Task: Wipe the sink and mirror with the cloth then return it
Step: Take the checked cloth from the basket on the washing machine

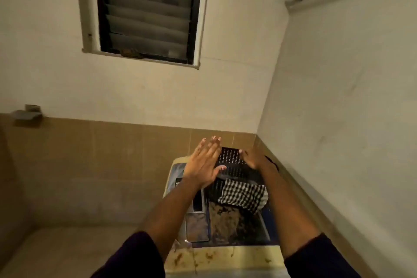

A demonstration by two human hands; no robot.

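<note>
Black perforated plastic basket [230, 158]: near part hidden under black-and-white checked cloth [244, 195], sides behind both hands. Right hand [252, 160] fingers partly hidden.

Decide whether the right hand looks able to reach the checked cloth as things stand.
Probably yes. The right hand rests on the black perforated basket, just beyond the checked cloth draped over its near rim, and nothing covers the cloth.

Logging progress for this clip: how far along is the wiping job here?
Cannot tell what is done: no sink or mirror is in view. The checked cloth hangs over the black perforated basket. Both hands, left hand and right hand, are open, holding nothing.
</note>
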